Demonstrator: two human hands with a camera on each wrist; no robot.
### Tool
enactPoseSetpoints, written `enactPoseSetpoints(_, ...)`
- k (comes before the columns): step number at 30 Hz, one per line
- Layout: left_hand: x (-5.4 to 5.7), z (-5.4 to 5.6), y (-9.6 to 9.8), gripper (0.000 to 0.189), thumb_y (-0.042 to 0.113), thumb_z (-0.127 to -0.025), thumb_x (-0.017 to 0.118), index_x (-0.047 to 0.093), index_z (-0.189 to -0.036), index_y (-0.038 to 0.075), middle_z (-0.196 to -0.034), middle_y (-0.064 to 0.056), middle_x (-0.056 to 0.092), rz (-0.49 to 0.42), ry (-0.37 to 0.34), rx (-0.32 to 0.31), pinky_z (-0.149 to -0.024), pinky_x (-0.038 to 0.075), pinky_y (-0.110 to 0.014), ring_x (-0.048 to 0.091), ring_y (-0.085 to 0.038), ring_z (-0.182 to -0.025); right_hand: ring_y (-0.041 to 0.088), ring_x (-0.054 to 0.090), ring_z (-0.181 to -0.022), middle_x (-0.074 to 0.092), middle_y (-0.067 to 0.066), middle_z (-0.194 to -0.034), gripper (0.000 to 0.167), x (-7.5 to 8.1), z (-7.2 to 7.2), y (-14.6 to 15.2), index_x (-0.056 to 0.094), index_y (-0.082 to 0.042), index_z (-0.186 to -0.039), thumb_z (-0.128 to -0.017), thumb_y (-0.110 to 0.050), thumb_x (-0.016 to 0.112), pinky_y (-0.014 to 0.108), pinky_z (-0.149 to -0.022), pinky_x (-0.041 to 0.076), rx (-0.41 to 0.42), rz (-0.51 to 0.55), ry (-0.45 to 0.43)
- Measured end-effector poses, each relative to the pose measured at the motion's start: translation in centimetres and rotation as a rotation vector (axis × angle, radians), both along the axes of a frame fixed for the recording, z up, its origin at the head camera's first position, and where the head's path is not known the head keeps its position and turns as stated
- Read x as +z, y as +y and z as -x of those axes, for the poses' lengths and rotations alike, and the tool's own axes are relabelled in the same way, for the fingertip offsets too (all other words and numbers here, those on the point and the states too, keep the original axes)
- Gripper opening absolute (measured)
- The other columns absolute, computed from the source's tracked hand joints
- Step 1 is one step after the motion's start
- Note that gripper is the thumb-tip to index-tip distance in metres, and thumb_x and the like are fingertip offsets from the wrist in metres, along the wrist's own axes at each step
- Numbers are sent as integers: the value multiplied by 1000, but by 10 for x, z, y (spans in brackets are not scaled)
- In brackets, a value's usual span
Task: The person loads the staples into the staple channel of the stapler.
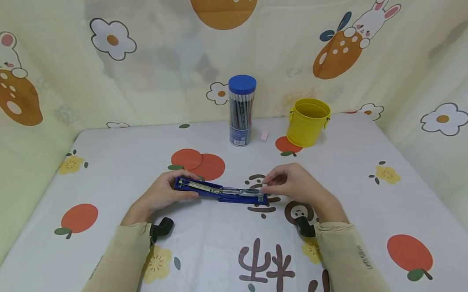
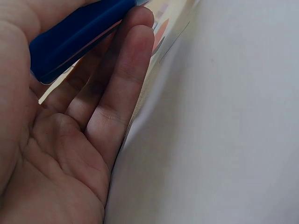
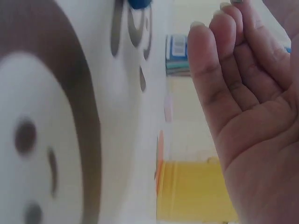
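A blue stapler (image 1: 209, 189) lies opened out in a long line, its metal channel facing up, in the head view. My left hand (image 1: 166, 194) grips its left end between thumb and fingers. In the left wrist view, the blue stapler body (image 2: 79, 39) crosses above the palm. At the stapler's right end, the thumb and forefinger of my right hand (image 1: 295, 182) pinch a silvery strip (image 1: 257, 192) that looks like staples, over the channel. Its other fingers (image 3: 210, 74) are loosely bent in the right wrist view; the pinch itself is out of that view.
Behind the hands stands a clear tub of pencils (image 1: 241, 110) with a blue lid. A small pink eraser (image 1: 264, 136) lies beside it. Farther right is a yellow bucket (image 1: 307, 123). A patterned cloth (image 1: 208, 262) covers the table, with a printed curtain (image 1: 155, 88) behind.
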State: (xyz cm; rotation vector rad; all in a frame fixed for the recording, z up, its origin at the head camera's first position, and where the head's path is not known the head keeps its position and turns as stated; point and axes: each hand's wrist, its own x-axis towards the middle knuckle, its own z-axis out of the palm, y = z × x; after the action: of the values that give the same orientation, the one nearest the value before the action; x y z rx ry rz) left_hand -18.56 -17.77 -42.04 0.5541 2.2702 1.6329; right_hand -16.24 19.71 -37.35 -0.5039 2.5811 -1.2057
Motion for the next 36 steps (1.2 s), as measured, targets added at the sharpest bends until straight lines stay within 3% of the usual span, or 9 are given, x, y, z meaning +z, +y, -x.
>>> enactPoseSetpoints(8, 1, -1, 0, 41, 18, -80, 88, 71, -117, 17, -121, -4, 66, 6, -1, 7, -99, 39, -47, 54, -28, -115, 19, 63, -89, 69, -2, -94, 16, -3, 1, -14, 76, -15, -98, -86, -23, 83, 31, -83, 54, 26, -18, 23)
enactPoseSetpoints(25, 1, 0, -1, 40, 18, -81, 87, 71, -118, 17, -123, -3, 66, 10, 5, 3, -100, 37, -47, 52, -27, -117, 20, 61, -83, 67, -2, -90, 15, -4, 0, -22, 78, -14, -97, -85, -19, 84, 32, -78, 54, 41, -45, -11)
enactPoseSetpoints(36, -2, 2, -1, 39, 16, -81, 87, 71, -118, 17, -122, -3, 66, -9, 15, -16, -99, 39, -48, 54, -28, -115, 18, 61, -83, 67, -3, -90, 21, -4, 1, -21, 79, -15, -102, -83, -22, 85, 32, -75, 54, 75, -58, 26)
